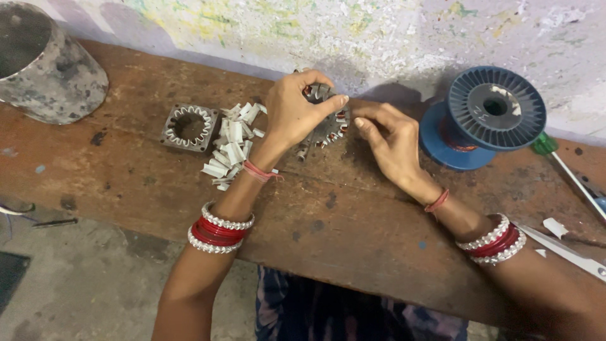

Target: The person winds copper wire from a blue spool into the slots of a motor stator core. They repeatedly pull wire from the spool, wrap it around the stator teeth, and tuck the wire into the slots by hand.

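Note:
My left hand (295, 108) grips a grey metal motor stator (328, 128) with copper windings, held tilted on the wooden bench (341, 215). Its fingers curl over the top rim of the stator. My right hand (392, 144) rests against the stator's right side, thumb and fingertips pinched at its edge. What the fingertips pinch is too small to tell. Both wrists wear red and white bangles. A pile of folded white paper strips (232, 144) lies just left of my left wrist.
A second square stator core (189, 127) lies left of the paper pile. A blue wire spool (486, 117) stands at the right, with a green-handled screwdriver (564, 164) and scissors (571, 254) beyond it. A grey cylinder (44, 63) sits at the far left.

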